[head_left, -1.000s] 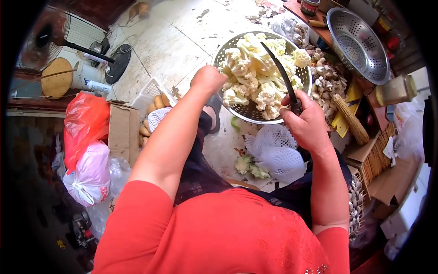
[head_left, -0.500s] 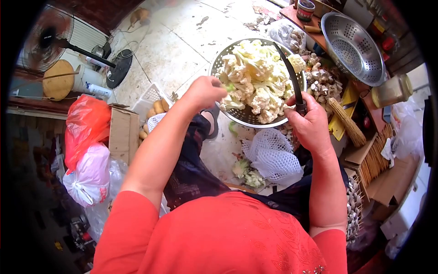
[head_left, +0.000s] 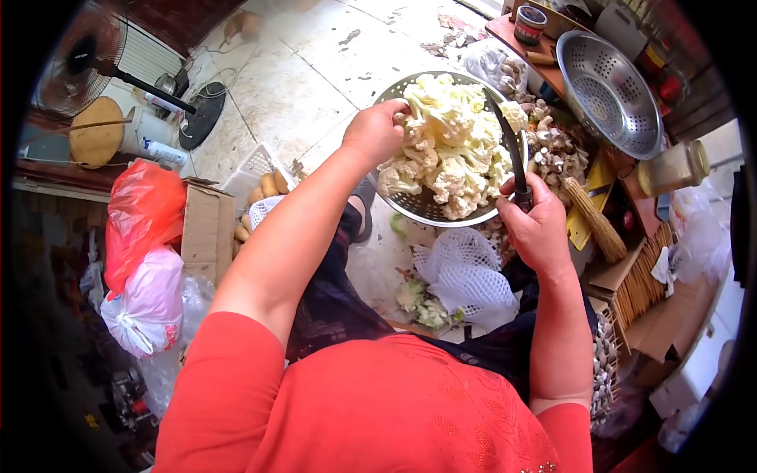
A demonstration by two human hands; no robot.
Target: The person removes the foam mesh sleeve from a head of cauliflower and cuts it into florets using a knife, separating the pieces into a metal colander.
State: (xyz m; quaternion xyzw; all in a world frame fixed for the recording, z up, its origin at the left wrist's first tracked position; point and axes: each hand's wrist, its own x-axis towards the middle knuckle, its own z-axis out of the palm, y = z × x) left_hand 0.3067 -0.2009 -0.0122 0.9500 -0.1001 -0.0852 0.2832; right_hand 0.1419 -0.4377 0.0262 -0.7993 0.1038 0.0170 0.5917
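Note:
My right hand (head_left: 536, 221) is closed around the dark handle of a knife (head_left: 511, 142), whose black curved blade points up across the right side of a metal colander (head_left: 426, 218). Cut cauliflower (head_left: 453, 146) in pale florets is heaped in the colander. At the heap's upper left, my left hand (head_left: 374, 134) has its fingers bent together against a cauliflower piece; the fingertips are partly hidden. One small floret (head_left: 514, 116) lies just right of the blade. Below the colander are a white mesh net (head_left: 465, 272) and green-white trimmings (head_left: 430, 306).
An empty perforated bowl (head_left: 611, 94) tilts on a shelf at upper right, beside a glass jar (head_left: 674, 168). Garlic (head_left: 556, 150) lies right of the colander. A fan (head_left: 83, 59), plastic bags (head_left: 146, 225), a cardboard box (head_left: 207, 229) and a crate of potatoes (head_left: 252, 169) stand left.
My left hand has moved up and right, from the colander's left rim onto the cauliflower heap. A green scrap near its fingers no longer shows. My right hand keeps the knife.

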